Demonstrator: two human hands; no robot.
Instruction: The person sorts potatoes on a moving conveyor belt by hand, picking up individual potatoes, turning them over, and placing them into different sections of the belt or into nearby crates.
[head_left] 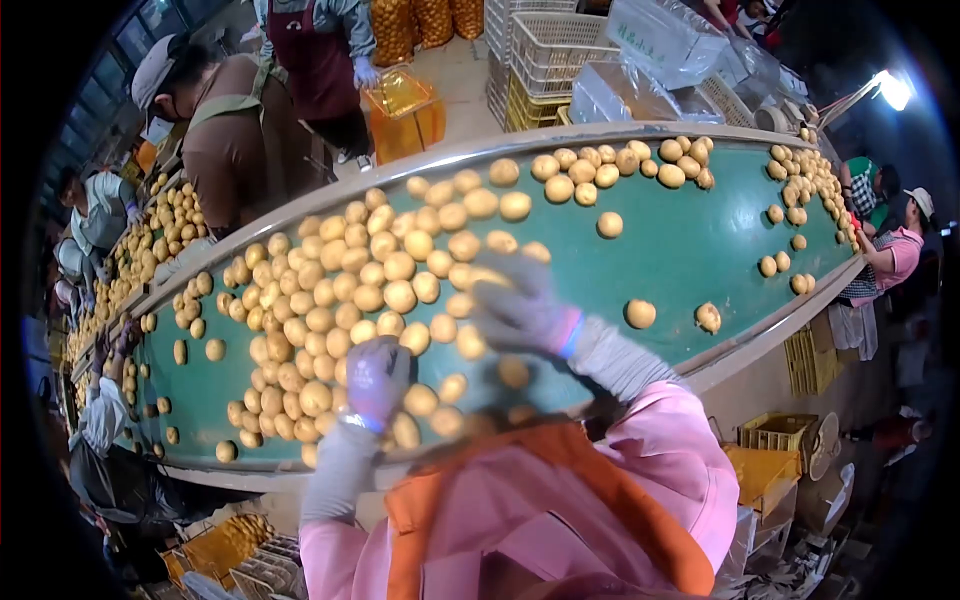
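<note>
Many round yellow fruits (400, 296) lie packed on a green conveyor belt (690, 250) that curves across the view. My left hand (378, 380), in a purple-grey glove, is curled downward among the fruits at the belt's near edge; whether it grips one is hidden. My right hand (520, 305), also gloved and blurred by motion, reaches farther in with its fingers spread over the fruits near the middle. Two single fruits (640, 313) lie just right of that hand. Pink sleeves and an orange apron fill the bottom of the view.
A person in a brown apron (235, 135) leans over the far side, another stands behind. A person in pink (895, 255) works at the right end, and more people line the left end. White crates (555, 45), an orange bin (405, 110) and yellow crates (775, 432) stand around.
</note>
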